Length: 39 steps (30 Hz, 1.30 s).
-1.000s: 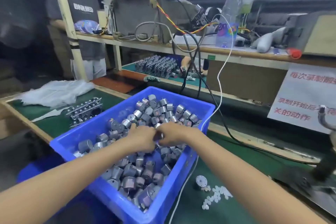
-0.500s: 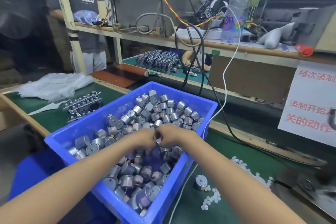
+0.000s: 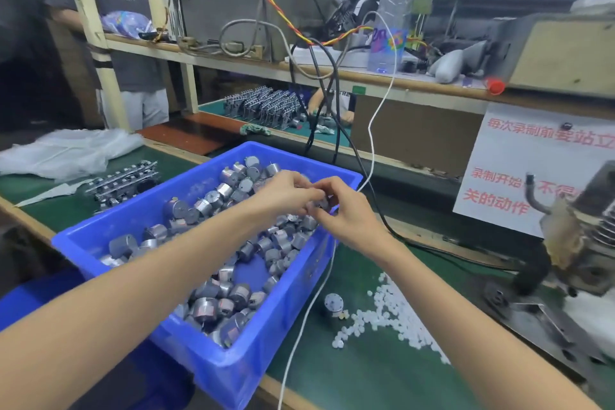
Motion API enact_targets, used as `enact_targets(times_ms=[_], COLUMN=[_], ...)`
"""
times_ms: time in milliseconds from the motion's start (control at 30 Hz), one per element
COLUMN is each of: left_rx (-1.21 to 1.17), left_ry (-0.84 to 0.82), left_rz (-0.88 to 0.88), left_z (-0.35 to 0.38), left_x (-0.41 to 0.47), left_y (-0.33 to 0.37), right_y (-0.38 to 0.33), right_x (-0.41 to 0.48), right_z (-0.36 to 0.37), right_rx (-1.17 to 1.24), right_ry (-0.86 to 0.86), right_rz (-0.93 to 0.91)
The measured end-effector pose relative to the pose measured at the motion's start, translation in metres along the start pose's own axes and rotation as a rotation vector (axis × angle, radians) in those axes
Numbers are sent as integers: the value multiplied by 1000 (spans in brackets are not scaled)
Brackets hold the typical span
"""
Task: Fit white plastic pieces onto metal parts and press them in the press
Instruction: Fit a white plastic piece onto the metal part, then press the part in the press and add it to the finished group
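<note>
Left hand (image 3: pixel 283 194), right hand (image 3: pixel 344 211) fingertips together, pinching metal part (image 3: pixel 322 202) over blue bin (image 3: pixel 233 368).

Between bin (image 3: pixel 253 363) and press (image 3: pixel 582 243) the mat (image 3: pixel 366 376) is open, but white pieces (image 3: pixel 396 316), one metal part (image 3: pixel 333 304) and a cable (image 3: pixel 307 309) lie there.

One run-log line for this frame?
step: fitting | left hand: pinches metal part | right hand: pinches same part | over blue bin | white pieces: loose beside bin | press: untouched

A factory assembly bench: blue bin (image 3: pixel 233 373) of metal parts (image 3: pixel 233 296), wired equipment, press (image 3: pixel 579 263).
</note>
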<state>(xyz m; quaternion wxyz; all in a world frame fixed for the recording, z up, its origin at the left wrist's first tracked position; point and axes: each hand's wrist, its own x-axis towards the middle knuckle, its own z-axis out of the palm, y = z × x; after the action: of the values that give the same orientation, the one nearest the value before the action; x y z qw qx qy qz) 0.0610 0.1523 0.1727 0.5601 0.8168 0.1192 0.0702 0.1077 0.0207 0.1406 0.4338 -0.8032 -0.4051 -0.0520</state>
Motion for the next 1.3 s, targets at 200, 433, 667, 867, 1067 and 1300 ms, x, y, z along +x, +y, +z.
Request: enact_targets(times_ms=[200,433,667,867,1067,1300], left_rx=[0,185,665,634,615,587], left_ry=[-39,-185,-255,-200,-205,-240], left_rz=[56,67,235,302,364,553], left_z=[94,176,186,191,190,188], left_x=[-8,-31,-55,-59,-62,-72], left_y=[15,-24,-88,-95,-97,-120], right_y=[38,90,93,92,96,99], right_x=[-64,-141,-198,-215,-223,-225], right_z=[-53,-66,-41,-23,-22,-22], right_rx=[19,-56,100,115,93,73], right_ry=[188,231,239,324,334,268], right_rz=[158,435,446,408,434,426])
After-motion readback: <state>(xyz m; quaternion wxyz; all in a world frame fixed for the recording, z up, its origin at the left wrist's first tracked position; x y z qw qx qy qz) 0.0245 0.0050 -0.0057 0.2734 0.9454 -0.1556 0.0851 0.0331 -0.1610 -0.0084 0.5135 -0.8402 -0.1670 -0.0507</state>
